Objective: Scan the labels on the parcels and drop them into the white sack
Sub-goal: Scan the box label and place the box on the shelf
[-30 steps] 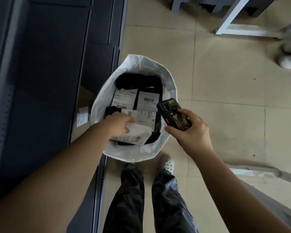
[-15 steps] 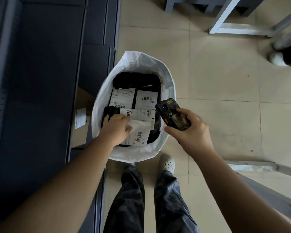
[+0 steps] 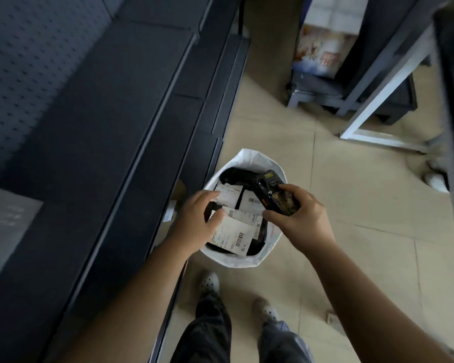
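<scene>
Below, our left hand [image 3: 197, 218] hovered spread over the labelled parcels [image 3: 233, 233] in the white sack [image 3: 249, 159] (standing on the floor), while our right hand [image 3: 298, 218] gripped the scanner [image 3: 274, 191].

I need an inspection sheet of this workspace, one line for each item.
Surface: beige tiled floor.
Job's things: white sack standing open, black parcels with white labels inside; scanner over the sack.
Clutter: small cardboard box beside the sack.
Grips: left hand open above the parcels; right hand holds the scanner.
Cables: nothing seen.
Surroundings: dark shelving, white metal frame, another person's shoe.
</scene>
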